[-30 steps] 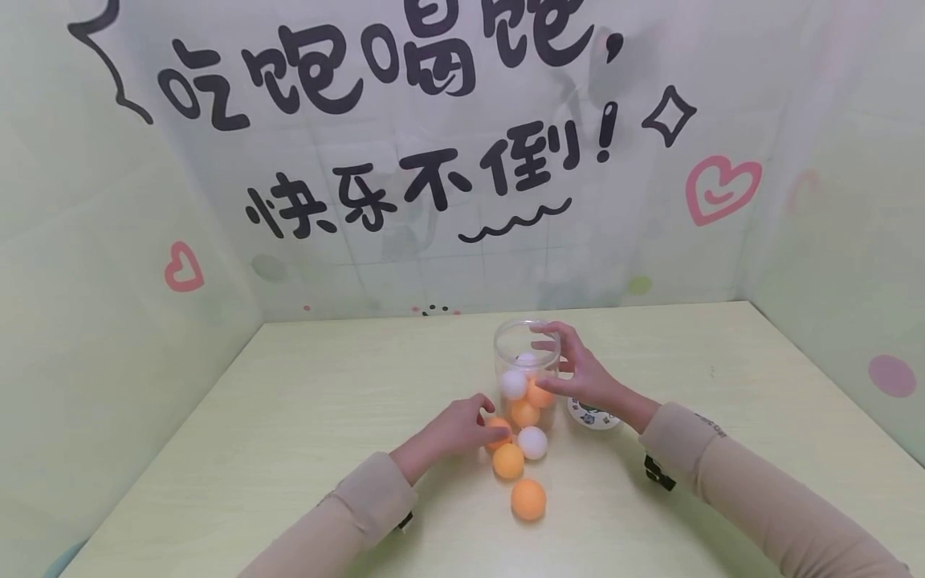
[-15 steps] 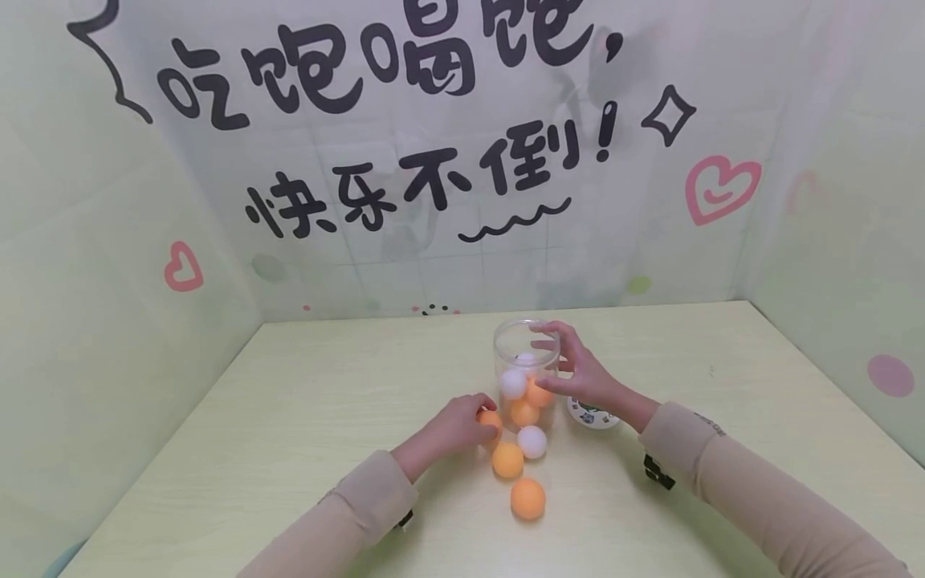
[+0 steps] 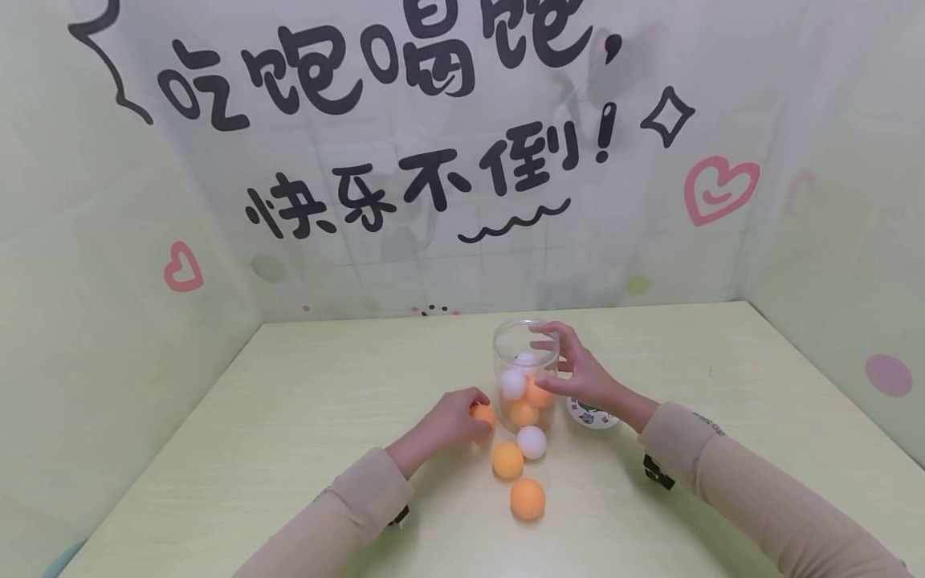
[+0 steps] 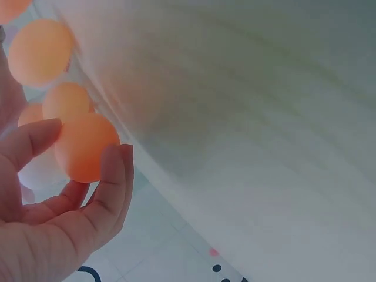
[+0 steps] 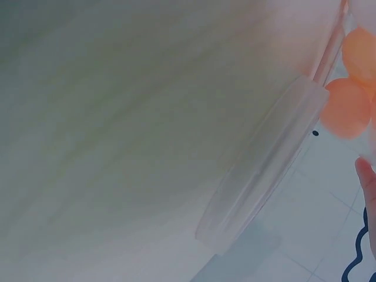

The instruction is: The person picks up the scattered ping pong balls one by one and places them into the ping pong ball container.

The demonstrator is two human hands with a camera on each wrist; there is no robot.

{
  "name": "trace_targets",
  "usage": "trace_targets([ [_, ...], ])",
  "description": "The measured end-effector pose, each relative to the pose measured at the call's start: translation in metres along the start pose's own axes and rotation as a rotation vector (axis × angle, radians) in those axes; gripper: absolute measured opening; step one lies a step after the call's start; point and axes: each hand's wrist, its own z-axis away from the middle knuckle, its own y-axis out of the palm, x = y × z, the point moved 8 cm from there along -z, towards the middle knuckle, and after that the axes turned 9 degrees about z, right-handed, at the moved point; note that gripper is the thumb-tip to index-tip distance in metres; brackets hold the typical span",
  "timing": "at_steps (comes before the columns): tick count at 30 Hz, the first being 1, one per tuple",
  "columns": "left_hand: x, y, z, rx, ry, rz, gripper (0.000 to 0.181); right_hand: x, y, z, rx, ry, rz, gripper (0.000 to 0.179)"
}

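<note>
My left hand (image 3: 450,421) pinches an orange ping-pong ball (image 3: 482,417) just left of a clear jar (image 3: 498,353). In the left wrist view, thumb and fingertips sit on opposite sides of that ball (image 4: 87,147). The jar stands upright without a cover, and white and orange balls show through its wall. My right hand (image 3: 588,379) holds the jar from its right side, fingers curved round the wall. Only a fingertip (image 5: 366,176) of it shows in the right wrist view. In front of the jar lie a white ball (image 3: 531,442) and two orange balls (image 3: 508,461).
A round white printed lid (image 3: 594,414) lies on the table right of the jar, partly behind the right hand. The pale wooden tabletop (image 3: 347,369) is bordered by printed cloth walls (image 3: 433,273) at the back and both sides.
My left hand has taken hold of the orange ball beside the jar and drawn it slightly left and back from the others. The right hand and jar stay in place.
</note>
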Motion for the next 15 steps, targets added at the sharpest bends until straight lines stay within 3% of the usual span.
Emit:
trace_targets([
  [11, -0.003, -0.017, -0.003, -0.043, -0.035, 0.036, 0.034, 0.000, 0.000, 0.000, -0.002, -0.003, -0.004, 0.069],
  [15, -0.006, -0.025, -0.003, -0.077, -0.021, 0.050, 0.034, 0.000, 0.000, 0.000, -0.004, -0.002, -0.004, 0.069],
])
